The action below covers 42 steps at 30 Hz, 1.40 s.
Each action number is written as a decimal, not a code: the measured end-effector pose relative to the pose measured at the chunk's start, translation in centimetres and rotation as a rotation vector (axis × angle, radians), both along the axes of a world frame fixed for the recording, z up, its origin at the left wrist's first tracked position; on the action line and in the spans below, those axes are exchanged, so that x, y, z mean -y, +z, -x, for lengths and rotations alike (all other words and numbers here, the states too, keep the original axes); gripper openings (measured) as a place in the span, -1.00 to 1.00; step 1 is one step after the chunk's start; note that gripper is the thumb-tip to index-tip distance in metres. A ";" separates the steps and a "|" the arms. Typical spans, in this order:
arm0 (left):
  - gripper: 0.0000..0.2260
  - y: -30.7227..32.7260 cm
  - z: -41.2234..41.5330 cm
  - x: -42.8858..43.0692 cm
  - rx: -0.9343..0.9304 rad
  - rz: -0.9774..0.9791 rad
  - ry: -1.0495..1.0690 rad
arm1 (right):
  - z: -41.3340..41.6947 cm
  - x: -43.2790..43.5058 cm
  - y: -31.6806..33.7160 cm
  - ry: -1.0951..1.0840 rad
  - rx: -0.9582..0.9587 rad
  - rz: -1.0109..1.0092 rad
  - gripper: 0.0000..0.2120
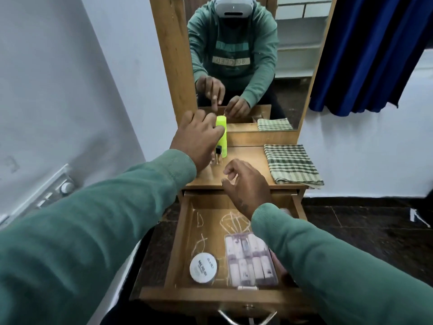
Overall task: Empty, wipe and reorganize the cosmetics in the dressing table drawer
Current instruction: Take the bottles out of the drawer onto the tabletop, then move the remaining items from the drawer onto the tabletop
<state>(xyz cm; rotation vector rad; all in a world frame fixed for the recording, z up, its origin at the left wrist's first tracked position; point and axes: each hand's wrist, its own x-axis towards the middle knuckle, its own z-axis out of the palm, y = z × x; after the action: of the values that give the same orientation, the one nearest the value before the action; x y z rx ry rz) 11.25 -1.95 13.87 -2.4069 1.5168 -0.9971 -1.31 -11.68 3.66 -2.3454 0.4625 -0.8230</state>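
The drawer (181, 242) of the table (248, 158) is pulled out, and its wooden bottom carries pale scribbles. In its near part lie a round jar with a white lid (203, 268) and, just beside it on the right, a clear case of small bottles (250, 259). On the table stands a bright green bottle (222, 137), upright, close to the mirror (293, 66). The left hand (199, 137) reaches to it, and its fingers (219, 130) are rather straight and touch the bottle's side without closing round it. A small bottle with a black cap (218, 151) stands just in front, partly hidden. The right hand (246, 181) hovers over the table's front edge, with its fingers loosely bent and holding nothing. A folded checked cloth (293, 165) lies on the right side of the table.
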 end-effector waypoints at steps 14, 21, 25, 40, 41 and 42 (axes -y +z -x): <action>-0.85 -12.0 10.0 -11.4 -0.887 0.475 0.310 | 4.5 -6.5 -4.9 0.742 -0.673 0.333 -0.62; -0.78 -12.5 10.5 -11.2 -0.877 0.420 0.356 | 4.2 -7.1 -5.4 0.681 -0.696 0.428 -0.67; -0.79 -12.4 10.4 -11.2 -0.953 0.471 0.370 | 4.1 -7.1 -5.4 0.615 -0.618 0.326 -0.65; -0.73 -8.8 6.5 -6.7 -1.186 0.910 0.135 | -1.8 -1.0 0.6 0.153 -0.188 0.065 -0.60; -0.72 -8.9 6.2 -6.4 -1.196 0.905 0.136 | -2.3 -0.9 0.4 0.128 -0.179 0.078 -0.60; -0.70 -9.0 5.9 -6.1 -1.206 0.898 0.140 | -2.7 -0.8 0.2 0.110 -0.170 0.088 -0.60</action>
<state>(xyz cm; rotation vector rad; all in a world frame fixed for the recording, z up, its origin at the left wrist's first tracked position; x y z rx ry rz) 5.33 4.14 4.88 -4.1240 1.0837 -0.0247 1.35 -10.86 3.88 -2.5101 0.3691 -0.6070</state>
